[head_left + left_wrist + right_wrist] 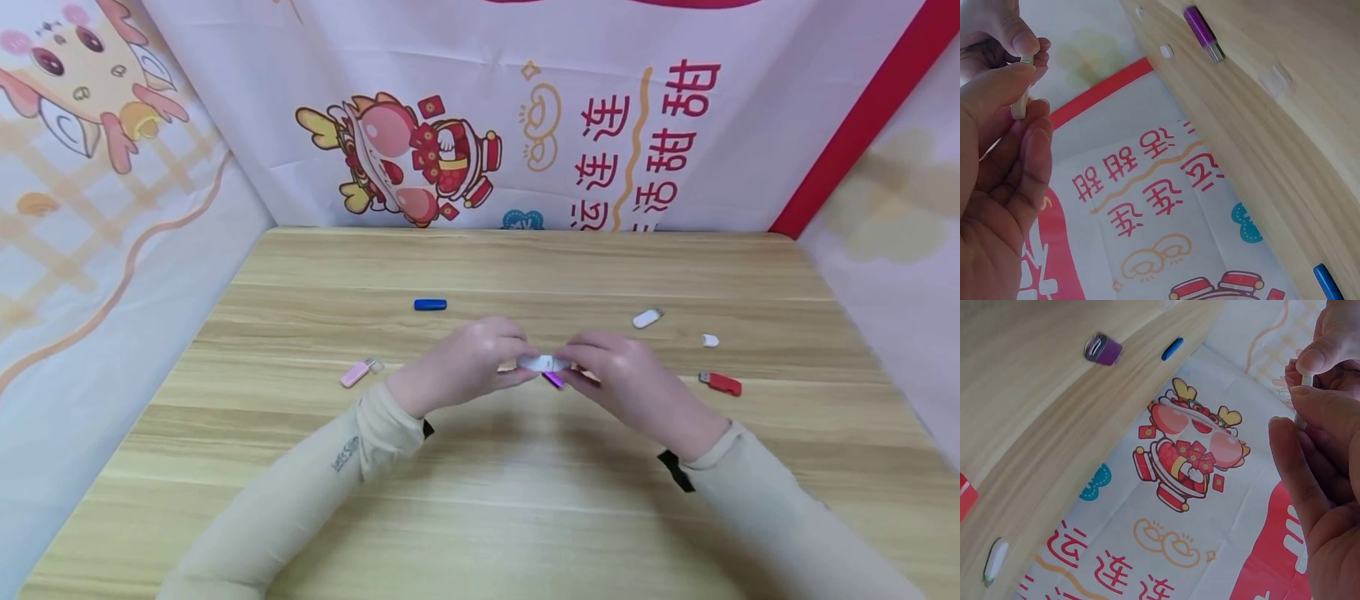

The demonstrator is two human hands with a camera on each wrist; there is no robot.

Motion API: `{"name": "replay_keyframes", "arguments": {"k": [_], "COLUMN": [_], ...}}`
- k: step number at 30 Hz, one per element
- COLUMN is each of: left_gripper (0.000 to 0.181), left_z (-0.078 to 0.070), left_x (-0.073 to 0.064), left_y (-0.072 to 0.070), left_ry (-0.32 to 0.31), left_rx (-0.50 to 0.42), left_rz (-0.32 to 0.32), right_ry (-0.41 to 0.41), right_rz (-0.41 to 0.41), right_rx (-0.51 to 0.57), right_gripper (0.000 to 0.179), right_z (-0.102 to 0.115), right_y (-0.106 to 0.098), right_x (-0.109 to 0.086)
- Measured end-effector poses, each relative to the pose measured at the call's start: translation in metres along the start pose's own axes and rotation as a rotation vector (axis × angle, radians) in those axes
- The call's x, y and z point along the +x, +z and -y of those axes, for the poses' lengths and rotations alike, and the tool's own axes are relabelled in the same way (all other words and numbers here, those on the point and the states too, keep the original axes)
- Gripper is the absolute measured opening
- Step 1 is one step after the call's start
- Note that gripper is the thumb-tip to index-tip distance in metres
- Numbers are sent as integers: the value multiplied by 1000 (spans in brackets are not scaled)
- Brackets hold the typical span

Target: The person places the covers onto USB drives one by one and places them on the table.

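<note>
- A pale printed cloth [262, 100] stands behind the table, bearing a dragon figure in red and yellow and lines of red characters.
- The wood-grain table [480, 517] runs below it, pale and streaked lengthwise.
- Two cream sleeves reach in from the near edge, the left one [292, 500] with small dark lettering near the cuff.
- The right hand [630, 379] pinches one end of a white piece between thumb and fingers.
- The left hand [468, 367] grasps the opposite end the same way, its fingertips close to those of the right.
- That white piece [542, 364] is raised above the table, between the two hands. It is slim, smooth and rounded at the end, with a thin line across it nearer the right hand; seen edge-on from the left wrist it looks narrow and creamy. Fingers hide part of both ends.
- A pink stick [356, 373], its far end pale, lies to the left on the table.
- A red stick [724, 383] with a metal end lies on the right.
- A blue stick [431, 305] lies beyond the left hand.
- A second white stick [646, 318], oval with a metal tip, lies beyond the right hand.
- A purple stick [553, 380] lies on the table, partly hidden.
- A white cap [710, 341] sits near the red stick.
</note>
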State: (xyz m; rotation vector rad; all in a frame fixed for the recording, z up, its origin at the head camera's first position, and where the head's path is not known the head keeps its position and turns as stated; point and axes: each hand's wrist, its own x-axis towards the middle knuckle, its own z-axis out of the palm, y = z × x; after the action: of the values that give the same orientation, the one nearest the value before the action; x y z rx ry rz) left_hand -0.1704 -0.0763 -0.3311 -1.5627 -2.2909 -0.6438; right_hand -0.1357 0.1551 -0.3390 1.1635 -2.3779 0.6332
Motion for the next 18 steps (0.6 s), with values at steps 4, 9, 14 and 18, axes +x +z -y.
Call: {"name": "replay_keyframes", "arguments": {"k": [4,9,14,18], "left_gripper": [19,17,18,19], "left_z": [14,34,56,72], "left_x": [6,14,20,24], "left_y": [0,-1,1,6], "left_ry": [-68,-164,-285,-378], "left_rx": [20,7,-11,-27], "left_rz": [45,92,147,196], "right_ry": [38,97,218,307], "right_rz": [50,119,221,289], "right_rx": [7,1,27,54], "right_gripper": [26,15,14,16], "right_z": [-12,-27,-43,-57], "right_y": [2,7,13,22], "right_x": [13,33,52,65]}}
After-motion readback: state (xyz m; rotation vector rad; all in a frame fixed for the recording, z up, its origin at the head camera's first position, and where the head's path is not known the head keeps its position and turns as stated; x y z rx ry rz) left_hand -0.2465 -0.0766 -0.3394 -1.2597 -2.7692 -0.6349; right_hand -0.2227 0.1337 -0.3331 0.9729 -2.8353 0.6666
